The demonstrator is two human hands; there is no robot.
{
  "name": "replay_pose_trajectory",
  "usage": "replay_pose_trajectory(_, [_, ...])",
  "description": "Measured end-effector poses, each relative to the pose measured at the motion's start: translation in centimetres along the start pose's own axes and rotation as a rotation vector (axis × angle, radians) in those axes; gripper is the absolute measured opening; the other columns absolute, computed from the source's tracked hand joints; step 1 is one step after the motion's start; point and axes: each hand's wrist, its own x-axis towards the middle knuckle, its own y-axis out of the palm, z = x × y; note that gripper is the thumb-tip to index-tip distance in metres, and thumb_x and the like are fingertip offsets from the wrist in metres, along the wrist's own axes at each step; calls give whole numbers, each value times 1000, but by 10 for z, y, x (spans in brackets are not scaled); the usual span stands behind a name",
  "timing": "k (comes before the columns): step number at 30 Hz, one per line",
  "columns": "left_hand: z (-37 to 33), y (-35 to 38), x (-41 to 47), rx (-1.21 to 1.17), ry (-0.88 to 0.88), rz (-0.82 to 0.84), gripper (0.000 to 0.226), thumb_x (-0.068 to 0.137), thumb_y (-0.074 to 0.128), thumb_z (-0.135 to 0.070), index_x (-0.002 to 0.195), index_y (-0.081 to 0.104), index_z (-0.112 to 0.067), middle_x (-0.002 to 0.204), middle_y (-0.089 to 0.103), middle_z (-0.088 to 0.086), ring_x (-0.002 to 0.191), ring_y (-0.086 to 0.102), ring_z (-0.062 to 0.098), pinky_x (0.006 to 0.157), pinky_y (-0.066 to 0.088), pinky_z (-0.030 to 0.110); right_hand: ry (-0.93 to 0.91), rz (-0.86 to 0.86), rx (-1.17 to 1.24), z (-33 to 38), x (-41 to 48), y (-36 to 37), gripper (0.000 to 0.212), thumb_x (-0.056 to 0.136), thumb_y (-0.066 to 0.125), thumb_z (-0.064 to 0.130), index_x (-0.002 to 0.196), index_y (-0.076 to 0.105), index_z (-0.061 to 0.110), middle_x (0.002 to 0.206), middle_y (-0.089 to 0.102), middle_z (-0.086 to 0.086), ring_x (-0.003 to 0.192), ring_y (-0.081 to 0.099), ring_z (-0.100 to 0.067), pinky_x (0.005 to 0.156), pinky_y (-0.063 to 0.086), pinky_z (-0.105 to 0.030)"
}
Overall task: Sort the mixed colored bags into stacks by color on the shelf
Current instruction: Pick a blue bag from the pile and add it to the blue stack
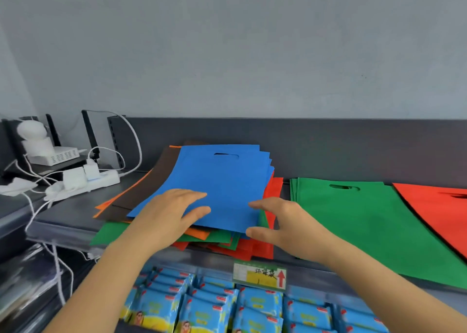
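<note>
Left fingers [194, 196] lie spread flat on the blue bag [222, 181]; right fingers [255, 204] splay open at its corner. Loose mixed pile [227, 244] underneath could easily slide off the shelf [63, 221].

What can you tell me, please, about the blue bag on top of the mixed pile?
The blue bag is a flat rectangle of matte, fabric-like material with a cut-out handle slot near its far edge. It lies on top of the mixed pile on the shelf, over more blue sheets fanned at its right. The left hand rests flat on its near left part; the right hand touches its near right corner, fingers spread.
</note>
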Motion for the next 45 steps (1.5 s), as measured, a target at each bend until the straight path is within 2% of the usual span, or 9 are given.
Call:
replay_pose_trajectory(7, [28,6,5,-158,-5,266,93,56,42,-84,139,32,-43,150,19,-23,138,20,4,111,23,29,-4,-1,-149,19,22,28,55,85,62,37,136,45,24,137,47,9,127,42,-10,107,34,-25])
replay_pose_trajectory(13, [34,-1,12,-187,16,275,96,60,33,-84,141,35,-34,147,35,-15,133,34,8,105,30,26,130,-248,-26,22,46,17,16,87,62,33,97,67,22,85,62,11,65,54,-5,62,45,-19])
replay_pose_trajectory(19, [34,-8,16,-174,28,309,90,70,29,-78,141,37,-24,140,45,-8,124,44,12,92,36,24,233,-332,37,19,61,15,50,88,62,28,55,27,14,52,26,1,52,21,-15,47,20,-25])
replay_pose_trajectory(26, [37,2,23,-120,24,109,37,96,41,-46,98,62,-15,77,59,-3,70,54,11,64,38,24,326,-350,172,14,56,13,35,91,51,42,79,62,11,62,54,3,55,46,-7,54,37,-16])
replay_pose_trajectory(31, [37,5,28,-104,-9,38,38,98,36,-42,71,49,-17,62,48,1,57,46,15,57,35,28,734,-255,680,2,49,4,61,94,41,48,122,47,-6,88,55,-15,73,58,-26,71,52,-33])
replay_pose_trajectory(35, [32,20,29,-36,3,80,31,99,33,-41,109,60,-30,116,63,-3,107,57,16,82,45,30,867,-68,995,6,45,6,54,93,50,41,127,44,0,99,63,-19,76,67,-26,67,56,-33])
replay_pose_trajectory(37, [34,27,27,-44,5,131,42,99,31,-45,136,43,-33,146,38,-10,133,37,11,103,36,33,849,-90,1022,8,49,8,46,94,50,39,118,48,0,90,65,-18,70,68,-24,62,55,-32])
replay_pose_trajectory(41, [41,24,22,-136,46,182,56,89,30,-62,140,35,-39,152,24,-15,139,20,4,113,20,31,844,-194,1073,11,61,10,31,94,51,35,91,53,5,74,65,-11,57,65,-19,52,52,-30])
replay_pose_trajectory(45, [47,24,16,-172,70,230,108,50,9,-98,141,30,-43,152,18,-19,140,15,1,116,15,32,860,-156,1022,10,72,17,26,86,66,13,107,58,-1,102,69,-14,79,68,-22,52,53,-28])
